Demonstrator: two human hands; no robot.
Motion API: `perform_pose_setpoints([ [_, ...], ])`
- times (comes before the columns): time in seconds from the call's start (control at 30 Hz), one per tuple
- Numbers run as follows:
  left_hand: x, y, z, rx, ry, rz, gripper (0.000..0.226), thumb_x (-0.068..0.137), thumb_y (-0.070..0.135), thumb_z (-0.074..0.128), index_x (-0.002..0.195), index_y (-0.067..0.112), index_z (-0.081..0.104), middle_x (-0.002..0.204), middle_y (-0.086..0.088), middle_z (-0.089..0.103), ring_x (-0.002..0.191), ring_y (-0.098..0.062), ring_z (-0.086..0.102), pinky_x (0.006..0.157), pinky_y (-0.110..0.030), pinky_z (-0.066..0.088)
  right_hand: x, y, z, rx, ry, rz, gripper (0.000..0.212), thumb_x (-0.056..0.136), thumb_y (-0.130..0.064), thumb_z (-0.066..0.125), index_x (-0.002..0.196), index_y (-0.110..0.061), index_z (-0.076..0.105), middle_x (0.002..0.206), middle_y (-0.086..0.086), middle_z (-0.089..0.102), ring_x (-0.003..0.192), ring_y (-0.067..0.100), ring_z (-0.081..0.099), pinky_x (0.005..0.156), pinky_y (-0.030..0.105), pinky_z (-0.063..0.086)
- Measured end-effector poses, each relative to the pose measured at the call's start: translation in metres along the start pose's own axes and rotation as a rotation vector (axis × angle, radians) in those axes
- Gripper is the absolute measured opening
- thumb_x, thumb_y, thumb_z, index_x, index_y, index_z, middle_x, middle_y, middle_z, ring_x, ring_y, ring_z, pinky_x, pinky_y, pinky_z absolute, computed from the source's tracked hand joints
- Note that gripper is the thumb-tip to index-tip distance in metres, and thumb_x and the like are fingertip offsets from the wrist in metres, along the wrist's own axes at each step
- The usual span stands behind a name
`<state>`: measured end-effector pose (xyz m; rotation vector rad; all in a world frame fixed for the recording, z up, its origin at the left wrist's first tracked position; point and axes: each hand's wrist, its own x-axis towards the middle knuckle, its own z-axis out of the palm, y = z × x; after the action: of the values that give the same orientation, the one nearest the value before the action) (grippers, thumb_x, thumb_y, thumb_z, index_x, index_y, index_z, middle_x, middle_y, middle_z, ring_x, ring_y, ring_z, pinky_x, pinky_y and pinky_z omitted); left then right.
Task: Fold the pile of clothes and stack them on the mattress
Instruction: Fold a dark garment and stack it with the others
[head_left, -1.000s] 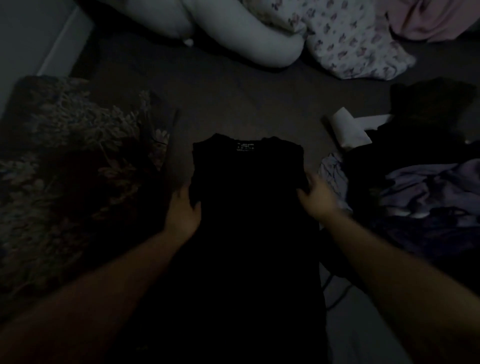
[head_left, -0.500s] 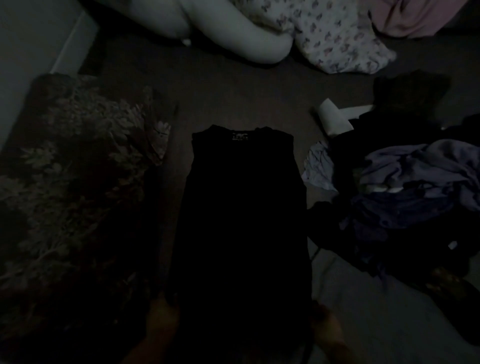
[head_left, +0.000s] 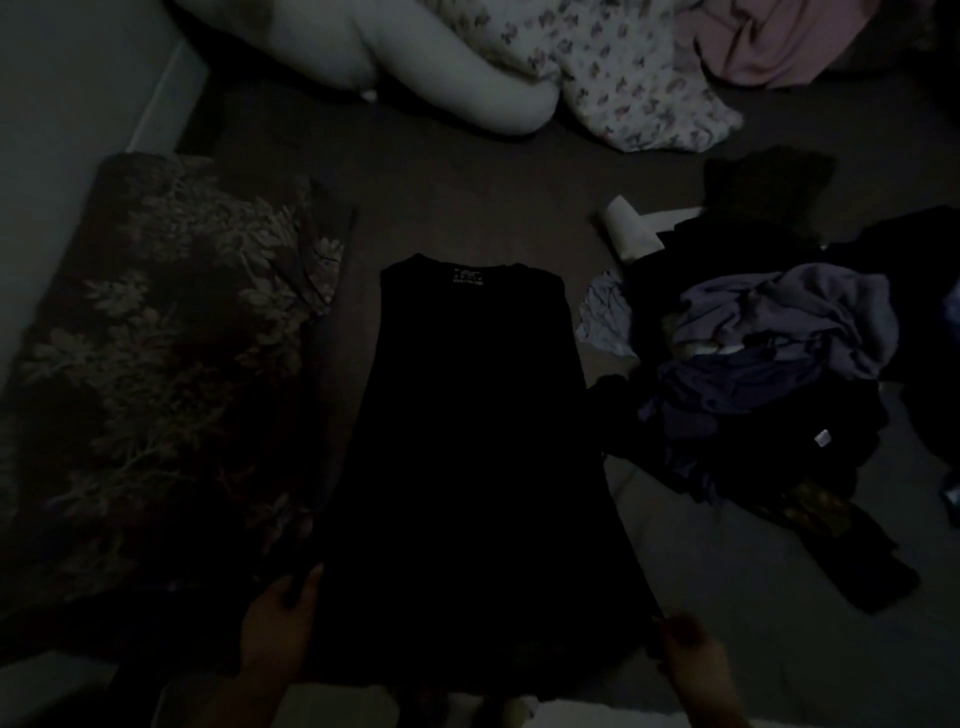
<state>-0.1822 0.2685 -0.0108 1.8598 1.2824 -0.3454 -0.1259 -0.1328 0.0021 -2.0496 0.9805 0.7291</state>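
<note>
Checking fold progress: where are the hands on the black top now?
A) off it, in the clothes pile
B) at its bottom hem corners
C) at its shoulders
B: the left hand and right hand sit at the near hem corners of the black top.

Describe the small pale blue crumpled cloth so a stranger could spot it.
Start at the heap of dark and lavender unfolded clothes on the right. At its left edge, beside the flat black shirt, lies the small pale blue crumpled cloth, the lightest, smallest piece there.

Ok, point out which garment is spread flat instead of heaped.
The black top in the middle, label end away from you, both hands at its near hem. The other clothes lie crumpled in a pile to its right.
</note>
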Motion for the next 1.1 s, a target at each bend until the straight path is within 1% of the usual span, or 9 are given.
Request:
perform_pose_setpoints([
  [0.17, 0.029, 0.057, -0.02, -0.149, -0.035, 0.057, 0.027, 0.085, 0.013, 0.067, 0.104, -0.005, 0.061, 0.096, -0.017, 0.064, 0.097, -0.029, 0.059, 0.087, -0.038, 0.044, 0.006, -0.089, -0.007, 0.146, -0.066, -0.289, 0.013, 0.092, -0.001, 0.052, 0.087, -0.007, 0.062, 0.08, 0.011, 0.063, 0.061, 0.007, 0.059, 0.049, 0.009, 0.043],
  [0.27, 0.056, 0.11, -0.018, -0.288, -0.032, 0.088, 0.017, 0.085, 0.01, 0.066, 0.099, 0.0, 0.062, 0.079, -0.009, 0.061, 0.087, -0.026, 0.058, 0.075, -0.032, 0.046, 0.029, -0.151, -0.007, 0.194, -0.097, -0.403, 0.015, 0.094, -0.004, 0.051, 0.092, -0.007, 0.065, 0.084, 0.005, 0.064, 0.058, -0.008, 0.059, 0.052, 0.006, 0.044],
  [0.5, 0.129, 0.224, -0.01, -0.686, -0.291, -0.005, 0.027, 0.095, 0.012, 0.05, 0.073, 0.017, 0.065, 0.064, 0.003, 0.065, 0.044, -0.001, 0.058, 0.045, -0.012, 0.048, 0.096, -0.285, -0.012, 0.337, -0.092, -0.402, 0.015, 0.092, -0.015, 0.059, 0.08, -0.008, 0.066, 0.049, -0.005, 0.064, 0.042, 0.004, 0.057, 0.042, 0.015, 0.043],
  [0.6, 0.169, 0.263, -0.001, -0.768, -0.333, 0.065, 0.02, 0.097, 0.016, 0.046, 0.08, 0.015, 0.057, 0.082, -0.006, 0.061, 0.052, -0.003, 0.06, 0.056, -0.015, 0.05, 0.139, -0.33, -0.01, 0.384, -0.094, -0.417, 0.021, 0.089, -0.012, 0.061, 0.073, -0.012, 0.073, 0.071, 0.004, 0.066, 0.074, 0.017, 0.059, 0.061, 0.025, 0.047],
  [0.67, 0.187, 0.29, 0.008, -0.851, -0.339, 0.093, 0.018, 0.098, 0.016, 0.045, 0.083, 0.018, 0.053, 0.081, 0.0, 0.06, 0.054, 0.0, 0.061, 0.058, -0.014, 0.05, 0.157, -0.354, -0.006, 0.441, -0.13, -0.412, 0.019, 0.093, -0.009, 0.054, 0.105, -0.006, 0.069, 0.098, 0.01, 0.058, 0.091, 0.021, 0.051, 0.065, 0.022, 0.048],
  [0.77, 0.199, 0.313, 0.033, -0.889, -0.399, 0.146, 0.007, 0.1, 0.024, 0.042, 0.098, 0.024, 0.048, 0.093, 0.001, 0.059, 0.078, -0.008, 0.064, 0.069, -0.023, 0.051, 0.177, -0.373, 0.011, 0.532, -0.206, -0.368, 0.038, 0.097, -0.006, 0.045, 0.135, -0.012, 0.042, 0.106, 0.006, 0.056, 0.084, 0.02, 0.058, 0.06, 0.024, 0.052],
  [0.87, 0.204, 0.288, 0.068, -0.701, -0.275, 0.205, 0.025, 0.099, 0.018, 0.043, 0.125, 0.018, 0.043, 0.105, -0.005, 0.058, 0.089, -0.018, 0.059, 0.079, -0.03, 0.046, 0.18, -0.354, 0.041, 0.533, -0.158, -0.297, 0.048, 0.099, -0.004, 0.041, 0.144, -0.011, 0.028, 0.109, 0.007, 0.053, 0.085, 0.02, 0.058, 0.066, 0.027, 0.053],
  [1.0, 0.179, 0.197, 0.105, 0.044, 0.134, 0.241, 0.048, 0.088, 0.024, 0.063, 0.128, 0.0, 0.053, 0.126, -0.025, 0.055, 0.118, -0.039, 0.051, 0.1, -0.042, 0.041, 0.155, -0.259, 0.079, 0.138, 0.166, -0.404, 0.025, 0.093, -0.006, 0.053, 0.112, 0.009, 0.056, 0.104, 0.02, 0.06, 0.098, 0.026, 0.057, 0.089, 0.034, 0.044],
  [1.1, 0.157, 0.165, 0.115, 0.052, 0.235, 0.172, 0.064, 0.081, 0.039, 0.07, 0.13, 0.002, 0.051, 0.127, -0.026, 0.052, 0.12, -0.041, 0.048, 0.101, -0.049, 0.041, 0.15, -0.212, 0.092, -0.049, 0.158, -0.358, 0.04, 0.085, -0.017, 0.067, 0.114, 0.008, 0.057, 0.114, 0.026, 0.057, 0.109, 0.036, 0.055, 0.092, 0.035, 0.042],
])
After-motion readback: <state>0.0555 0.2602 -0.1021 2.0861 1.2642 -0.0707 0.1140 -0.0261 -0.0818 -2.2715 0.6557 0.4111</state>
